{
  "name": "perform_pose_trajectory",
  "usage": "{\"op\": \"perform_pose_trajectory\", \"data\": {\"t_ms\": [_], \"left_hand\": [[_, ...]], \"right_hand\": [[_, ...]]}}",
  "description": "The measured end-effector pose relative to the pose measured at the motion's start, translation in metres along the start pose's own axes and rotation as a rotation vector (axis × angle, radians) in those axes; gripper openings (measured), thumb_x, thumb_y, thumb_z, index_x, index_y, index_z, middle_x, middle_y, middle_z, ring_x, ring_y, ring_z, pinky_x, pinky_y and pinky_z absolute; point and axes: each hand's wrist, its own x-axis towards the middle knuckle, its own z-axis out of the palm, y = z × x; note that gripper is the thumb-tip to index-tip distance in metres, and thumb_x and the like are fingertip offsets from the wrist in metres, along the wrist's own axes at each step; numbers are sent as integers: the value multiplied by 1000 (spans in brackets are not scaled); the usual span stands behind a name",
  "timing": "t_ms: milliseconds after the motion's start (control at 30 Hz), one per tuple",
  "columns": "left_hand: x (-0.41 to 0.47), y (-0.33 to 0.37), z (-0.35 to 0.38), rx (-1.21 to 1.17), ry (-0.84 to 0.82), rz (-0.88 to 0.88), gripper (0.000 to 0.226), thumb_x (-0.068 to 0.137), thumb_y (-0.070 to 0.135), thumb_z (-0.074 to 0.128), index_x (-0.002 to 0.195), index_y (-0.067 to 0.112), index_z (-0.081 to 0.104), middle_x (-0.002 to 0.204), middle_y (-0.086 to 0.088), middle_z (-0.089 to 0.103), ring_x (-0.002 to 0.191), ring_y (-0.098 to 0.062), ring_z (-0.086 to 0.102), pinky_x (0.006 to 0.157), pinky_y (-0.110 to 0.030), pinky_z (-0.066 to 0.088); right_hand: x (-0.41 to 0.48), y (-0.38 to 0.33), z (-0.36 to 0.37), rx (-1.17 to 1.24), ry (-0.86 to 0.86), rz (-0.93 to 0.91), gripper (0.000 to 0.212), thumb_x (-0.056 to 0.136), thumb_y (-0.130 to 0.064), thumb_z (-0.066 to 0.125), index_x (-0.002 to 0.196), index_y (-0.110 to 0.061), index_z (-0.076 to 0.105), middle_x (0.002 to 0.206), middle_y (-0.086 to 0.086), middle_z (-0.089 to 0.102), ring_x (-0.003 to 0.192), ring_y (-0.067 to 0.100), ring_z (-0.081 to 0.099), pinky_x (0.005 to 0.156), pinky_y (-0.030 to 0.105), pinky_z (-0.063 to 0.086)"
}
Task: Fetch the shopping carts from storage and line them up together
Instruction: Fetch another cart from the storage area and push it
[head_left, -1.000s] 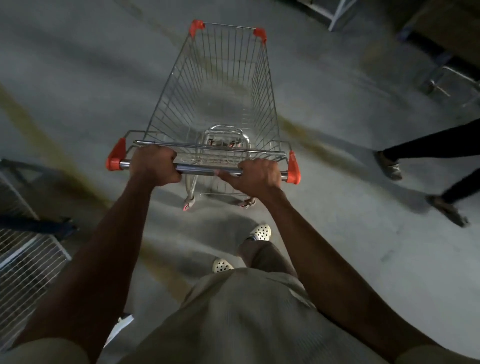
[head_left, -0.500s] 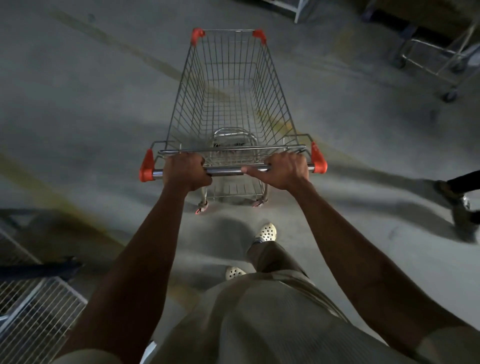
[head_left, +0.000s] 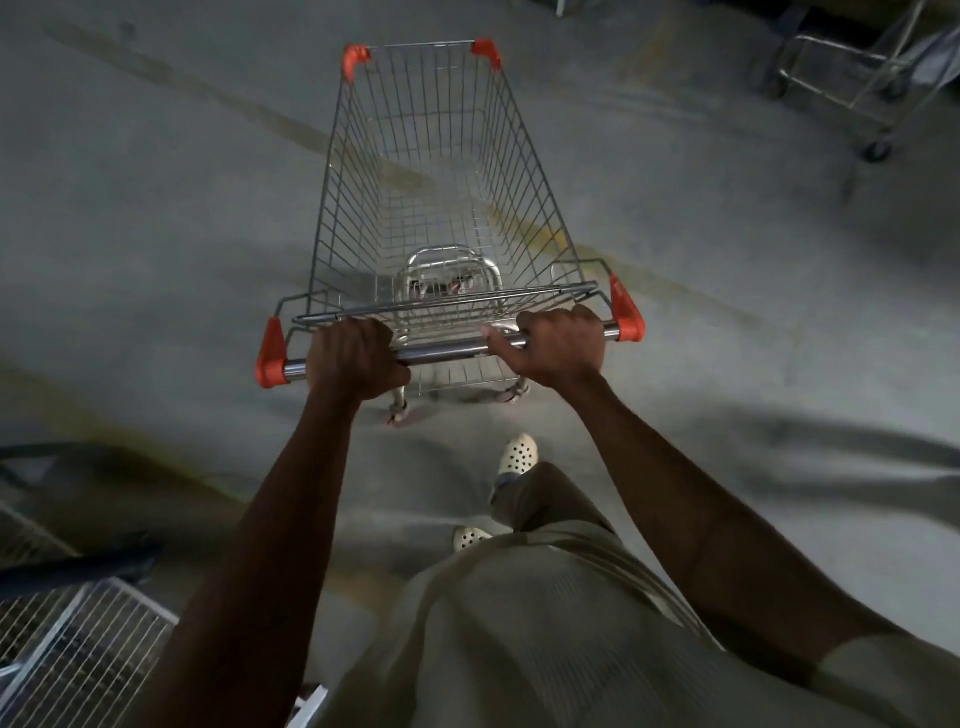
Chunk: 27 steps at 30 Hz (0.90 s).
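Plainly, the left hand (head_left: 353, 358) and right hand (head_left: 556, 345) both grip the handle (head_left: 447, 353) of the empty cart (head_left: 441, 218), which stands on the floor (head_left: 156, 208) just ahead. Steered wide, its nose could probably clip the other cart (head_left: 852, 78) at far right.

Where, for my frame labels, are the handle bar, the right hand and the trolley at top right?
handle bar (head_left: 452, 352): head view, bare metal between the two hands.
right hand (head_left: 558, 349): head view, back of the hand.
trolley (head_left: 877, 151): head view, its near wheel.
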Motion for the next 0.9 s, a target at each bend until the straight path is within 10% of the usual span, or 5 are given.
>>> {"op": "perform_pose_trajectory", "data": {"t_ms": [233,900], "left_hand": [[23,-8,-11,-58,-138,-115,20,68,40,68,69,20,63,63,1,56,60,-22,53,64,-30,46],[216,7,-24,20,-171,-170,28,66,47,74,75,22,65,70,5,58,65,-17,49,66,-28,37]], "right_hand": [[20,-4,20,80,250,6,62,99,-60,46,64,-15,71,52,5,64,50,26,63,70,33,47],[196,72,57,143,286,54,66,103,-53,36,58,-14,63,52,2,63,50,26,63,73,34,44]]}}
